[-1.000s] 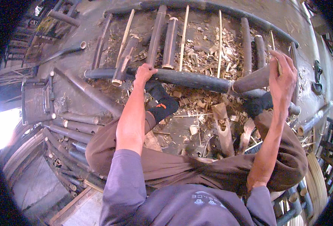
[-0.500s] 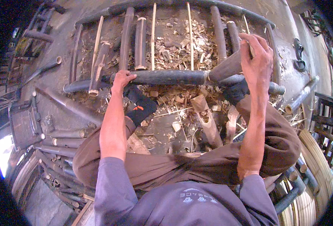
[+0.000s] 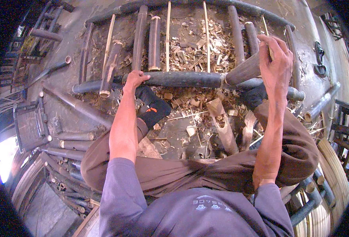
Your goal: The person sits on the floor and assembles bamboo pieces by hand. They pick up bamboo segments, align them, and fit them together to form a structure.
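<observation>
Pole [image 3: 186, 79] lies crosswise before me, my left hand [image 3: 133, 80] closed over it, my right hand [image 3: 277, 61] well apart, clamped on one end of a bamboo tube [image 3: 242, 70], other end at the pole, wood chips [image 3: 221, 59] beyond.

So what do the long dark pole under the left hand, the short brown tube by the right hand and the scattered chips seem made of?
Long dark pole: probably bamboo, darkened; round, with a faint sheen.
Short brown tube: likely bamboo too, duller; its surface looks streaky.
Scattered chips: pale, raw, flat slivers; bamboo or wood, I can't tell.
</observation>
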Action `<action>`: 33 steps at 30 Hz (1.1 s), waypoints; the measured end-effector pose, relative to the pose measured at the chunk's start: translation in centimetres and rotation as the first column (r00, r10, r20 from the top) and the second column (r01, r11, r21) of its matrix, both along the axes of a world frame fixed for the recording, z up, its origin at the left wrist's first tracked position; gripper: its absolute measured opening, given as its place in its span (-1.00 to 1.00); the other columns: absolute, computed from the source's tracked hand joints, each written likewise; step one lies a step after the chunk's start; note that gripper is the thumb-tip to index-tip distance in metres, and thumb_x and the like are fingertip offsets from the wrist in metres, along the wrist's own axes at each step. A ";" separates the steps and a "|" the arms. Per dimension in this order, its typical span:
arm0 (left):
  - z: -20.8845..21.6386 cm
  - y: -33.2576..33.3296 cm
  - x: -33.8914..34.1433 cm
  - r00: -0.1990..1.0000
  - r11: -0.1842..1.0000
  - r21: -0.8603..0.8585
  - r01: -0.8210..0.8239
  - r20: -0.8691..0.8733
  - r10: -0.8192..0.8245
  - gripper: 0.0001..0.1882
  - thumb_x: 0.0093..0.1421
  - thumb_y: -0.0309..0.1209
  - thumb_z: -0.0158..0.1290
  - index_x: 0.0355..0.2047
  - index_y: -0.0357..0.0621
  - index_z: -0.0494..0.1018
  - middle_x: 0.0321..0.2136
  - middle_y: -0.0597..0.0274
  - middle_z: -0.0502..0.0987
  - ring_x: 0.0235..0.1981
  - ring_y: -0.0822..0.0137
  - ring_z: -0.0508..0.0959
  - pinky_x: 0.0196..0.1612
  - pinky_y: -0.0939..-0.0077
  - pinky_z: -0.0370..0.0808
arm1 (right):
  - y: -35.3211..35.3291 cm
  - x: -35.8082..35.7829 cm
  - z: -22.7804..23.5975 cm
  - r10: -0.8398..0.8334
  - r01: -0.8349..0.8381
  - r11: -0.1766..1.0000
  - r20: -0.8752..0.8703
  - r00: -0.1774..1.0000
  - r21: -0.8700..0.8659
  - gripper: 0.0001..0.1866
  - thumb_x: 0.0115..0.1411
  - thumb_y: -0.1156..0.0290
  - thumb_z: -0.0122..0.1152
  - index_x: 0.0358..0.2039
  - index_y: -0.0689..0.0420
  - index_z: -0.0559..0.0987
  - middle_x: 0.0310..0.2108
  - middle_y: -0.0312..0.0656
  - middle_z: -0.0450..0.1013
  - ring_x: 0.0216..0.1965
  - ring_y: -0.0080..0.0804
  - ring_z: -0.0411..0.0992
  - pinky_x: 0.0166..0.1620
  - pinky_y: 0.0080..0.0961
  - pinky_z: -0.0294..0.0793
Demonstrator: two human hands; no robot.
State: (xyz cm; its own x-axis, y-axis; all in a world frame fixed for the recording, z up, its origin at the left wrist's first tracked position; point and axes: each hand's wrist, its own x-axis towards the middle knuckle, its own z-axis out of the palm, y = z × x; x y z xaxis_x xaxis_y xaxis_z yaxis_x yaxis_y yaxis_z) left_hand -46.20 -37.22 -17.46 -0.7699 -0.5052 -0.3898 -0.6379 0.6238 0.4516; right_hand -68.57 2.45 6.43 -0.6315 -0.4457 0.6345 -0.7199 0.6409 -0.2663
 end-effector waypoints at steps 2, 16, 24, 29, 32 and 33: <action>-0.4 -0.2 0.1 1.000 0.999 0.033 -0.018 -0.003 0.018 -0.54 -0.09 0.00 0.28 -0.62 -0.22 0.54 -0.62 0.01 0.52 -0.50 0.12 0.56 -0.34 0.21 0.44 | 0.0 0.0 -0.1 -0.002 0.002 1.000 -0.021 1.000 -0.001 -0.84 0.15 0.43 0.16 -0.24 0.01 0.63 -0.25 -0.17 0.54 -0.18 -0.15 0.49 -0.04 -0.22 0.36; 0.8 1.4 -1.1 0.997 0.990 -0.121 0.069 0.028 -0.066 -0.59 -0.05 0.01 0.24 -0.45 -0.11 0.63 -0.50 0.02 0.59 -0.34 0.06 0.61 -0.23 0.15 0.48 | 0.3 0.6 0.2 -0.041 0.040 0.999 0.053 0.998 0.014 -0.82 0.20 0.42 0.14 -0.19 0.03 0.61 -0.21 -0.18 0.54 -0.14 -0.18 0.49 0.00 -0.31 0.36; 1.1 9.0 -5.6 0.972 0.970 -0.081 0.231 -0.020 -0.233 -0.57 0.01 0.05 0.20 -0.39 -0.08 0.62 -0.44 0.00 0.59 -0.28 -0.02 0.60 -0.22 0.04 0.48 | 0.4 0.8 0.2 -0.020 0.021 1.000 0.050 0.999 -0.009 -0.82 0.20 0.41 0.14 -0.20 -0.01 0.62 -0.21 -0.20 0.54 -0.15 -0.19 0.48 -0.01 -0.31 0.36; 0.2 9.9 -5.3 0.976 0.975 -0.068 0.213 -0.018 -0.215 -0.58 0.00 0.02 0.21 -0.50 -0.13 0.58 -0.46 -0.04 0.57 -0.30 -0.06 0.58 -0.27 0.00 0.45 | 0.3 0.8 0.1 -0.031 0.031 0.999 0.041 0.999 0.008 -0.83 0.20 0.40 0.13 -0.21 -0.03 0.62 -0.21 -0.22 0.54 -0.13 -0.20 0.48 -0.01 -0.29 0.37; -0.1 9.8 -5.3 0.977 0.976 -0.056 0.211 -0.031 -0.212 -0.58 0.02 0.03 0.20 -0.51 -0.12 0.58 -0.47 -0.03 0.57 -0.31 -0.04 0.58 -0.27 0.01 0.45 | 0.3 1.2 0.7 -0.043 0.042 0.999 0.064 0.997 0.011 -0.83 0.20 0.40 0.13 -0.22 -0.02 0.63 -0.21 -0.22 0.54 -0.13 -0.20 0.47 -0.01 -0.29 0.37; 0.0 9.9 -5.4 0.980 0.979 -0.037 0.200 -0.010 -0.201 -0.58 0.02 0.03 0.20 -0.52 -0.12 0.58 -0.47 -0.03 0.58 -0.32 -0.04 0.59 -0.27 0.01 0.45 | 0.4 1.1 0.5 -0.042 0.042 0.999 0.061 0.997 0.008 -0.83 0.20 0.40 0.14 -0.21 -0.01 0.63 -0.22 -0.22 0.54 -0.14 -0.20 0.47 -0.02 -0.29 0.37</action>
State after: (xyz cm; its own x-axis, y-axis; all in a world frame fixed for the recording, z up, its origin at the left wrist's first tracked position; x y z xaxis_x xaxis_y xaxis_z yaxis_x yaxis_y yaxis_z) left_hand -51.60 -27.27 -17.44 -0.8623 -0.3532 -0.3628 -0.4919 0.7544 0.4347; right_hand -67.43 2.81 6.94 -0.6872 -0.4221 0.5913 -0.6748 0.6722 -0.3045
